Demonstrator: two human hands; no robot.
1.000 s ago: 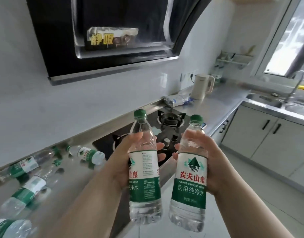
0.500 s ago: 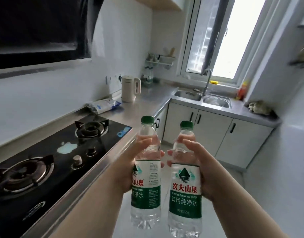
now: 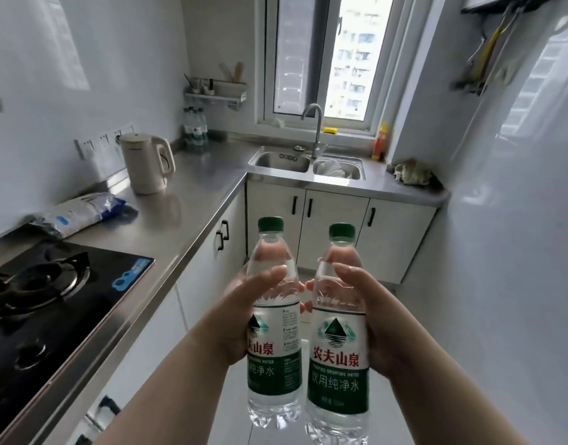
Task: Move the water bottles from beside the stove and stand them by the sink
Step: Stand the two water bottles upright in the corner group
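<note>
1. L-shaped stainless steel countertop (image 3: 192, 203): runs from the black glass gas stove (image 3: 51, 300) on the left to the corner under the window (image 3: 324, 59). The stretch past the kettle looks like the landing zone imo.
2. Stainless steel double-basin sink (image 3: 277, 163): straight ahead and well apart from the hands, so there's walking to do b4 any set-down.
3. Cream plastic electric kettle (image 3: 146, 163): sits on the counter btw stove and sink. Keep elbows clear of it.
4. Cluster of clear green-label bottles (image 3: 196, 130): standing in the back corner, left of the sink. I'd line the new ones up beside them.
5. Two clear plastic green-capped water bottles, left bottle (image 3: 274, 358) and right bottle (image 3: 337, 364): both upright, in mid-air, close side by side.
6. Left hand (image 3: 234, 319) and right hand (image 3: 377, 322): each has its thumb across the front and fingers curled round the back, seen thru the plastic. Fingertips poke out btw the bottles, can't tell whose.
7. Tip: lower one at a time, base flat, and let go only once it stands w/o wobble.
</note>
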